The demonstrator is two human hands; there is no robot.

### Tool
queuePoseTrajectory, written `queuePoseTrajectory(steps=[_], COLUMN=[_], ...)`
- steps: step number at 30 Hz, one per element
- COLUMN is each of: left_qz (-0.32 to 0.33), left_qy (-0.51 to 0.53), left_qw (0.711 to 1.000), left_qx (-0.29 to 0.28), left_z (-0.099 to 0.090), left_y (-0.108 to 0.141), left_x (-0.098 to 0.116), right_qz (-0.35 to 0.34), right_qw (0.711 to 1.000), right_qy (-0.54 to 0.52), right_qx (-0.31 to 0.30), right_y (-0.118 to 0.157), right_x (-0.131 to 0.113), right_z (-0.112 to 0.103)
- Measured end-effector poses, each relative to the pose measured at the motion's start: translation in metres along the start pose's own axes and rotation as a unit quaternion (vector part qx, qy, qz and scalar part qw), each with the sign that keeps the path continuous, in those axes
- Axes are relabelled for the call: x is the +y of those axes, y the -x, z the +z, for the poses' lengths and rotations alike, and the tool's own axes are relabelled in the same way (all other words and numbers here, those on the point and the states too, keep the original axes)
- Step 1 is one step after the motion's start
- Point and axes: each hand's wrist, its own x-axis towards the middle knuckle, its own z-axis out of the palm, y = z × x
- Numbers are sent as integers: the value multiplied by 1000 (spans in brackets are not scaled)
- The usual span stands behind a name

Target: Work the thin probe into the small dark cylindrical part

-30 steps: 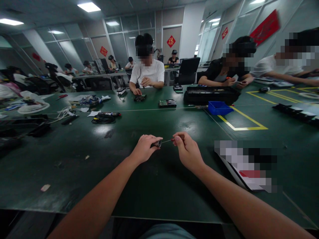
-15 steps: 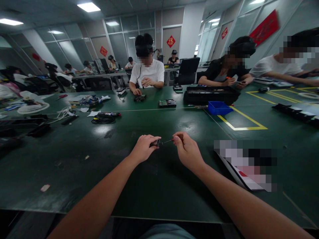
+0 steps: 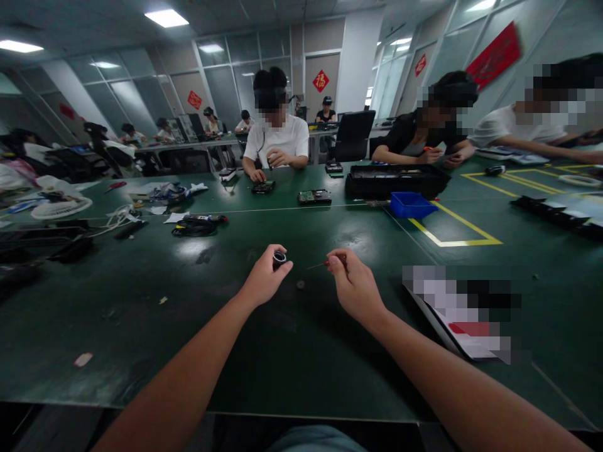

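My left hand [image 3: 264, 276] is closed around a small dark cylinder [image 3: 279, 258], whose round open end with a pale rim faces me. In my right hand [image 3: 357, 284] is a thin screwdriver [image 3: 318, 265]; its metal shaft points left toward the cylinder without touching it, and the fingers hide most of its handle. A small round grey disc [image 3: 300, 284] lies on the green table [image 3: 282, 364] between and just below the hands.
A blurred, booklet-like item [image 3: 452, 314] lies to the right. Farther back are a black cable bundle [image 3: 198, 225], a circuit-board device [image 3: 315, 197], a blue bin [image 3: 412, 204] and a long black case [image 3: 398, 181]. A co-worker [image 3: 277, 141] sits opposite, handling another device.
My left hand has drawn left and turned the cylinder's open end toward me, away from the screwdriver tip. The small disc now lies on the table. My right hand has barely moved.
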Motion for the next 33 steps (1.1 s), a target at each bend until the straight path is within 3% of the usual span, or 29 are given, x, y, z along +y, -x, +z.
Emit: queuePoseTrajectory(steps=[3, 6, 10, 13, 29, 33], left_qz=[8, 61, 109, 114, 95, 48], left_qy=[-53, -97, -172, -217, -286, -265], left_qw=[998, 990, 966, 952, 939, 952], left_qx=[-40, -81, -159, -184, -165, -144], left_z=[-1, 1, 4, 6, 7, -2], left_y=[2, 3, 4, 5, 4, 2], left_x=[5, 7, 7, 6, 14, 10], right_qz=[-1, 1, 2, 4, 10, 10], right_qw=[1000, 1000, 1000, 1000, 1000, 1000], right_qy=[-5, -10, -10, -12, -12, -18], right_qx=[4, 4, 3, 4, -6, -9], right_y=[0, 0, 0, 0, 0, 0], right_x=[1, 2, 3, 1, 3, 2], right_z=[0, 1, 1, 2, 2, 2])
